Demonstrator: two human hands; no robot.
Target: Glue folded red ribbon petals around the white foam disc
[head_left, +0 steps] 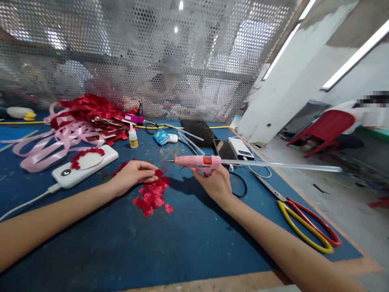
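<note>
Right hand (220, 184) closed round the pink glue gun (197, 161), nozzle (171, 161) pointing left; left hand (130, 175) pinching a red piece (159, 173) above red scraps (152, 197) on the blue tabletop (182, 251). I'd hold that piece by its edge, clear of the nozzle.

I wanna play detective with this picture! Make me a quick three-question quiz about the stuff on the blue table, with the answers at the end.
1. What is the right hand holding?
A) a small white bottle
B) a pink glue gun
C) a black phone

2. Look at the big metal scissors. True or false: both of their handles are yellow.

3. Fill in the colour: a flat white disc with crinkly ____ trim rests on a white rounded block with a cable plugged in.

Key: 1. B; 2. False, one is red; 3. red
</note>
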